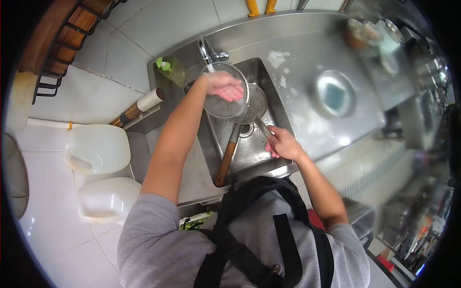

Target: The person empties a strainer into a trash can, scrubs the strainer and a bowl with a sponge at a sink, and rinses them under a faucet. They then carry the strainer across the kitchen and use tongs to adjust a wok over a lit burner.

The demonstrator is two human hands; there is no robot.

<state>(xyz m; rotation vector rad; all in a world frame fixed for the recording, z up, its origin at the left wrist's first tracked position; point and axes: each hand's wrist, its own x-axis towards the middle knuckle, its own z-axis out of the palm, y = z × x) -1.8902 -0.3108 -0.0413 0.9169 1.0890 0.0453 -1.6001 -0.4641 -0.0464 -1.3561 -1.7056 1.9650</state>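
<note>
My right hand (284, 143) is closed round the handle of a round mesh strainer (220, 106), which is tilted over the steel sink (261, 158). Inside the strainer's rim, under the running tap (204, 52), lies my left hand (224, 86), palm up with its fingers stretched out. Below the strainer, a wooden-handled utensil (225, 163) rests in the sink with its handle towards me. Another round mesh piece (258, 102) shows beside the strainer, partly hidden behind it.
A green pump bottle (171, 70) stands at the sink's back left corner. On the right counter sits a round metal dish (335, 94) with a bluish pad. Two whitish plastic jugs (98, 149) are at the left, near a bundled brush (139, 106). Bowls (370, 33) stand at the back right.
</note>
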